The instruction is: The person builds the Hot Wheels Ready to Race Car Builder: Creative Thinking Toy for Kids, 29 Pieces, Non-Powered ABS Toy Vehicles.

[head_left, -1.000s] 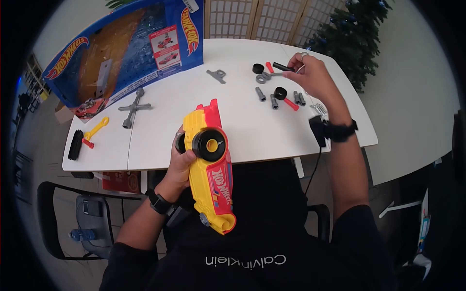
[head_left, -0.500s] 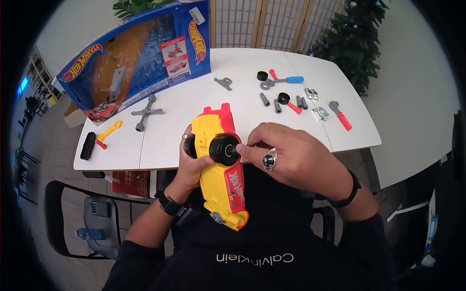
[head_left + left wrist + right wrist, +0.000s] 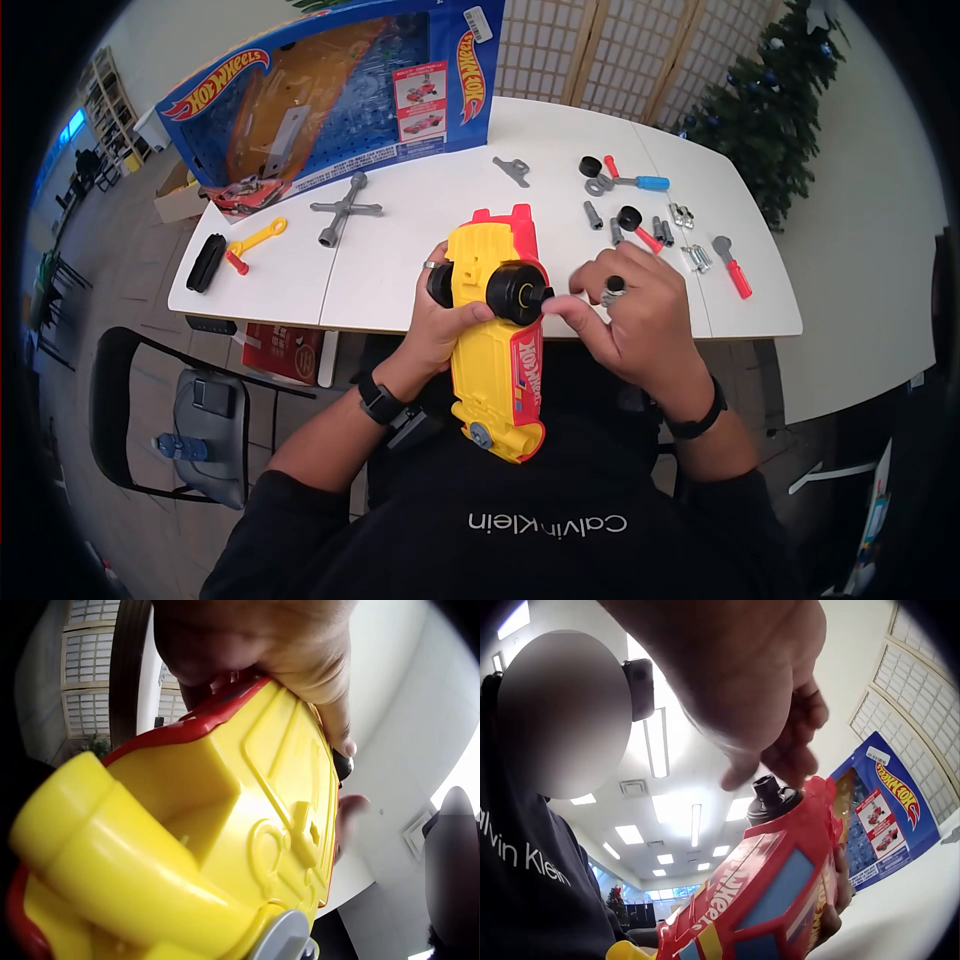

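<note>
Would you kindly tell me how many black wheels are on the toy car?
2: the black wheel near the right hand, another wheel at the left hand; more may be hidden.

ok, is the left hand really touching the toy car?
Touching. The head view shows the left hand gripping the toy car, its thumb lying over the yellow underside beside the black wheel.

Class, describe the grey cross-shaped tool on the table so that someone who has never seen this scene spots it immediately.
Find the big blue Hot Wheels box standing on the white table. Just in front of it, right of the yellow wrench, lies the grey tool. Unlike that wrench, it has four arms that meet in a cross.
</note>
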Demonstrator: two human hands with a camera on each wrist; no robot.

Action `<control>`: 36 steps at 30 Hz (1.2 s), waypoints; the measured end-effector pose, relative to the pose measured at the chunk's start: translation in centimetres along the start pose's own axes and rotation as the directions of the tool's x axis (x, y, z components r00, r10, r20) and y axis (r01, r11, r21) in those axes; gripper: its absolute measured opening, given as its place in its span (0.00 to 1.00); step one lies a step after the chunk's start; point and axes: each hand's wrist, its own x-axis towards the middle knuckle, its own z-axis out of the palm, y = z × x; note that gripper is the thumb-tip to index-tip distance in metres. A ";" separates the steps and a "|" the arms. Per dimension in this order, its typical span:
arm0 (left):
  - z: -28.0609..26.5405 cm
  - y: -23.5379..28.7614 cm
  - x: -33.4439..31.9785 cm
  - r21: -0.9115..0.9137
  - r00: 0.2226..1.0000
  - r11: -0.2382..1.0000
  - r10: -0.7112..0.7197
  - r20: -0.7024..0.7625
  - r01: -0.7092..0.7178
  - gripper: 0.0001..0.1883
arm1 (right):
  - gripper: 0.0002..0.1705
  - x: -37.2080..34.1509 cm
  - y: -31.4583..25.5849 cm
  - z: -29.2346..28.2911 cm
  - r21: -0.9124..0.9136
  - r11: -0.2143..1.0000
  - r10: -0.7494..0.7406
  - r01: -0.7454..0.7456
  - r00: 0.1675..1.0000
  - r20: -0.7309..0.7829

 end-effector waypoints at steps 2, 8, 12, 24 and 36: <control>0.3 0.4 0.1 -0.016 1.000 1.000 0.002 0.014 -0.002 0.49 | 0.16 0.7 -0.9 0.1 0.225 0.970 0.111 -0.088 0.990 -0.090; -0.5 -1.1 -0.1 -0.059 0.999 0.998 0.008 -0.039 -0.010 0.47 | 0.16 0.7 -1.2 0.8 0.203 0.979 0.039 -0.009 0.989 -0.146; 0.5 -0.1 -0.1 -0.054 0.999 0.997 -0.053 0.004 0.053 0.46 | 0.15 -0.4 -1.0 -0.1 -0.030 0.995 0.090 -0.093 0.992 -0.083; 0.6 -0.2 -0.3 0.023 0.999 0.999 -0.043 0.009 0.043 0.50 | 0.20 -0.9 -1.0 0.1 0.065 0.986 0.160 -0.151 0.972 -0.172; 0.5 -0.1 -0.3 0.096 0.999 0.995 -0.028 -0.017 0.029 0.52 | 0.22 -1.3 -1.1 0.3 0.108 0.976 0.196 -0.191 0.980 -0.034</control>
